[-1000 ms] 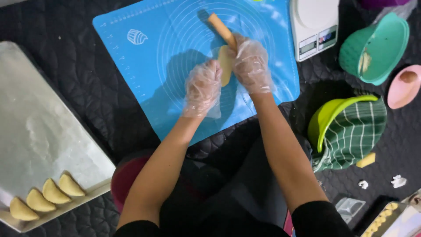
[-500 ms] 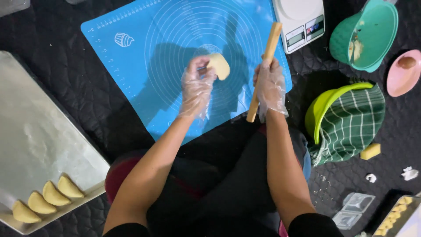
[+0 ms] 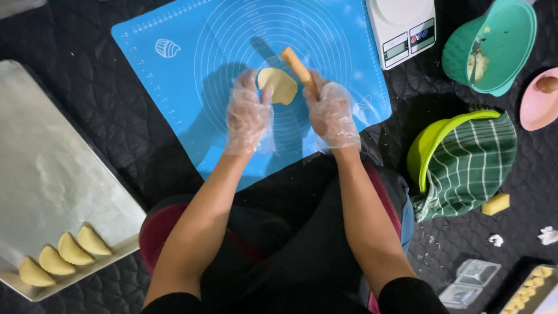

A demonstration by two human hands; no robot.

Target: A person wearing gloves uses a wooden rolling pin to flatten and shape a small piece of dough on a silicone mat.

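Nearest, forearms reaching up from the lap at 6 o'clock, both converging toward 12. Left hand [image 3: 249, 113] in a clear plastic glove, palm down, fingers spread loosely, fingertips touching the left edge of the dough disc [image 3: 278, 85]; nothing pinched. Right hand [image 3: 331, 113], also gloved, curled tight around the lower end of the wooden rolling pin [image 3: 297, 68]. Pin's long axis running from about 5 o'clock at the grip to 11 o'clock at its free end, lying along the disc's right edge. Disc flat on the blue silicone mat [image 3: 174, 87], just past both hands at 12 o'clock, between them, about equally near to each. Farther out, a white kitchen scale [image 3: 401, 26] at 1 o'clock.
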